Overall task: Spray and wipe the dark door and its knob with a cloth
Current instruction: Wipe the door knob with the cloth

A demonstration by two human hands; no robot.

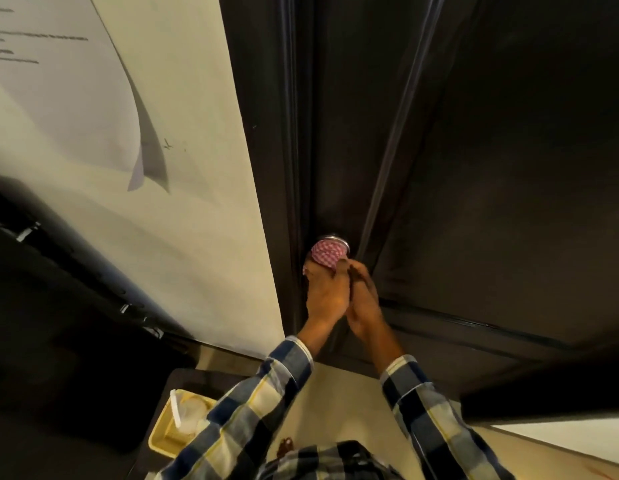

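Head view: looking down along a dark door from close up.
Far left: paper sheet (69, 98) curling off the pale wall (204, 188); yellow tray (159, 441) low on a stand.
Left hand (323, 294): fingers curled round the checked cloth (324, 253), holding it bunched over the knob.
Knob (335, 238): only a metal rim shows above the cloth.
Right hand (365, 299): pressed beside the left, fingertips at the cloth; grip unclear.
Door (491, 150): broad panels to the right.
Risk: the bunched cloth could slip off the round knob, leaving its underside unwiped.
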